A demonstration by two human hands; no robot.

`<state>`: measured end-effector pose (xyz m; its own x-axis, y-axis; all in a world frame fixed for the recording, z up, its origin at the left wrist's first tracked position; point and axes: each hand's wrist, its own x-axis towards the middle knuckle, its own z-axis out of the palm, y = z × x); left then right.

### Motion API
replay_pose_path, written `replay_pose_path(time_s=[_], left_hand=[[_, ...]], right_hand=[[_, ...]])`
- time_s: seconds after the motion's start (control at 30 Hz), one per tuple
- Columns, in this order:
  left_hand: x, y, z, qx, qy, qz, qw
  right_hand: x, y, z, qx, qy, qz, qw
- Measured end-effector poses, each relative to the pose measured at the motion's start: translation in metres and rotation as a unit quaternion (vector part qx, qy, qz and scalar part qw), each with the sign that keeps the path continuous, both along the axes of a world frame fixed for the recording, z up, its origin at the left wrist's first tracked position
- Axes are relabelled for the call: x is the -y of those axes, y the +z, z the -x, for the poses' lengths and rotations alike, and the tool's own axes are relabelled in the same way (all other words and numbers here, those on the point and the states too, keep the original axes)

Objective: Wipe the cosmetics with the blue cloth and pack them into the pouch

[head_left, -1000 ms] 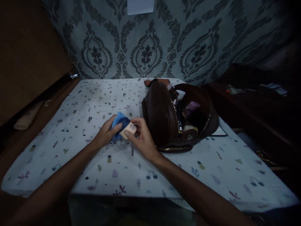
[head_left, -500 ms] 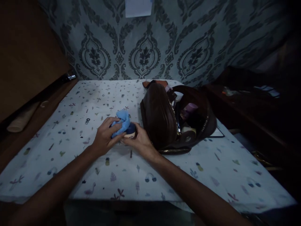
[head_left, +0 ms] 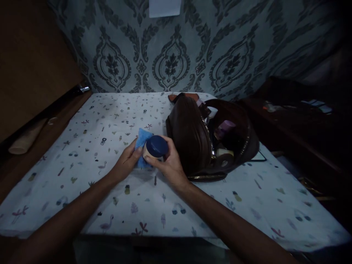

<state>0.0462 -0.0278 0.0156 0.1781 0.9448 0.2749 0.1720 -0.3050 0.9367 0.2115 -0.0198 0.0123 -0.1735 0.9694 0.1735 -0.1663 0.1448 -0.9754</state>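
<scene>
A small cream-coloured jar [head_left: 150,150] with a dark blue lid [head_left: 157,146] is tilted above the table, lid toward me. My right hand [head_left: 172,164] grips it from the right, thumb along the near side and fingers round the far side. In my left hand [head_left: 128,160] is a light blue cloth [head_left: 142,139], pinched and pressed against the jar's left side. Just right of my right hand stands an open brown leather bag [head_left: 187,137], its zip undone. Inside it are a purple-capped item [head_left: 226,127] and several other small containers.
A table with a printed white cloth [head_left: 115,220] spans the view. A flat item with a dark edge [head_left: 259,156] lies partly under the bag's right side. At left, a beige tube [head_left: 27,138] rests on a brown ledge. Patterned wallpaper [head_left: 170,62] covers the back wall.
The jar has been turned so its lid faces me. The blue cloth has shifted from over the lid to the jar's left side, uncovering the lid.
</scene>
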Motion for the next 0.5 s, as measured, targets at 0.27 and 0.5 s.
replay_pose_path(time_s=[0.27,0.5], left_hand=[[0.0,0.004,-0.001,0.019,-0.028,0.047,0.998],[-0.006,0.018,0.022,0.003,-0.082,0.077,0.994]], right_hand=[[0.001,-0.009,0.001,-0.043,0.024,0.044,0.998],[-0.003,-0.006,-0.005,-0.035,0.049,0.005,0.998]])
